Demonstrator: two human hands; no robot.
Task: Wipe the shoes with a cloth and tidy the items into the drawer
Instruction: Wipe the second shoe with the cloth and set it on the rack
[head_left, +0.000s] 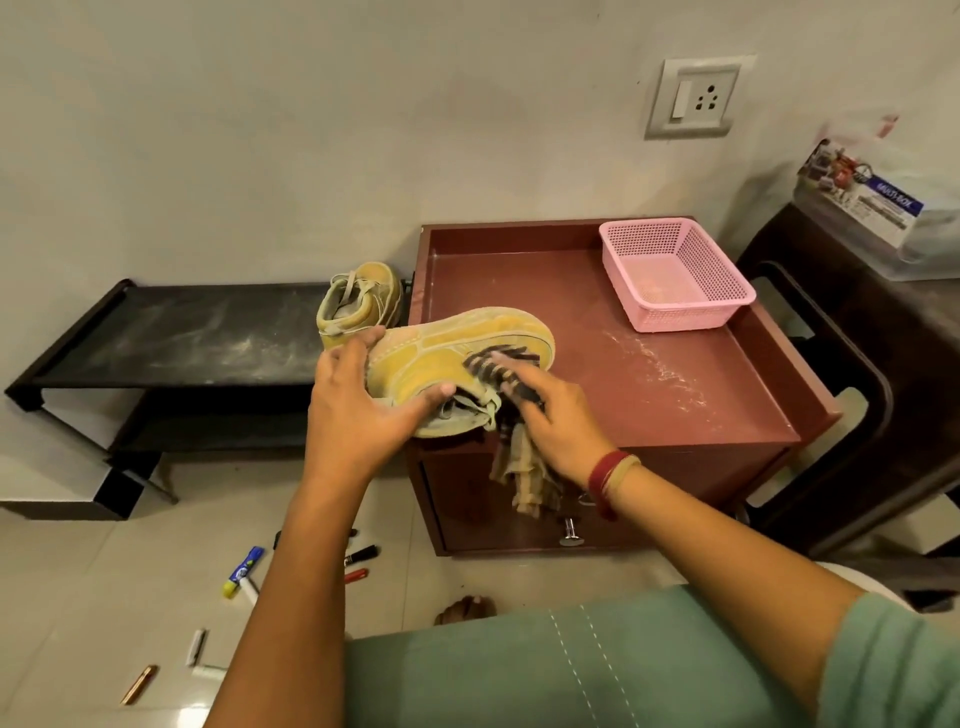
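The left hand (358, 410) grips the heel of a yellow shoe (467, 343). Its fingers (363, 343) are spread wide behind the heel, with the thumb hooked at the collar. The right hand (556, 421) is blurred, its fingers stretched close together, pressing a striped cloth (511, 480) against the shoe's side while the rest hangs below the palm.

There are two shoes and one cloth. The held shoe lies on its side at the front left corner of the desk (675, 374) — long axis left to right, toe toward frame right, sole facing the wall. The second shoe (358, 301) stands on a black rack (182, 332) just left of it.
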